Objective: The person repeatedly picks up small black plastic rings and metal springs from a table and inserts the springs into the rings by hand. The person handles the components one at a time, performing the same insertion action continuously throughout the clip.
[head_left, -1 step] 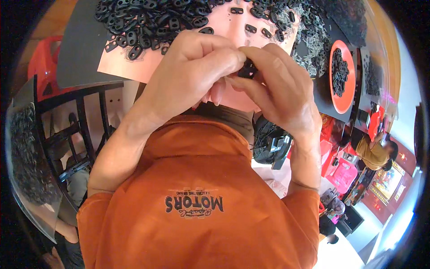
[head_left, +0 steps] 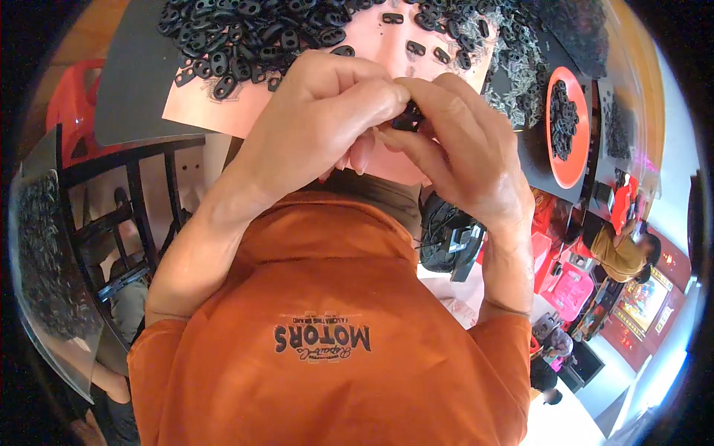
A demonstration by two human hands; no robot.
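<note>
Both forearms come up from the bottom of the view and meet in the middle, so the two hands are pressed right up against each other above the orange shirt (head_left: 327, 297). The left hand (head_left: 312, 126) is knuckles-up with the wrist bent inward, and its fingers (head_left: 372, 97) are curled tight, thumb and forefinger pinching down on a small black plastic piece (head_left: 408, 117). The right hand (head_left: 461, 149) comes in from the other side, back of the hand facing the camera, fingers bent and closed on that same little piece, so both hands are gripping it between the fingertips. You only see a sliver of the piece poking out between the two hands, just in front of the near edge of the pink sheet (head_left: 387, 44), so I can't tell its exact shape. The pink sheet lies on the dark worktop (head_left: 134, 82) and carries a big heap of black plastic pieces (head_left: 245, 33) along its far side, with a few loose ones scattered closer in. Off to the right there's a pile of grey pieces (head_left: 517, 67), then a round orange tray (head_left: 569, 160) with more black bits in it. Below the right wrist sits a bundle of black cord (head_left: 439, 223), and a black metal frame (head_left: 134, 193) shows at the left.
</note>
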